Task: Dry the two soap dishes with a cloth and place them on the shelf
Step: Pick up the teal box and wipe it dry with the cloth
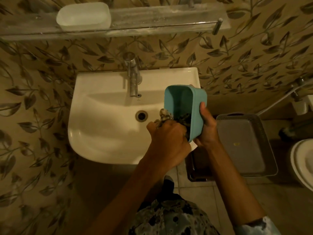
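**Wiping the teal soap dish over the basin**

Looking down from the head camera, the right hand [205, 126] grips a teal soap dish [186, 106] by its lower right edge, thumb laid along the rim and fingers wrapped behind it. The dish is tipped on its side so that its open hollow faces left, and it hangs above the right front part of the white sink [94, 126].

The left hand [167, 141] is closed in a fist around a patterned cloth [165, 116]. The cloth is bunched, and part of it is pressed into the lower end of the dish's hollow, while a loose fold sticks out just above the knuckles. The two hands are close together, the left knuckles against the dish's near rim.

A white soap dish [83, 16] sits upright on the glass shelf [152, 22] high on the wall, toward the shelf's left half, well apart from the teal one.

A chrome tap [133, 77] rises at the back of the sink, and the drain [141, 116] lies just left of the cloth. To the right of the sink, a grey basket [243, 143] rests lower down, near the floor tiles. Leaf-patterned tiles cover the wall around the sink.
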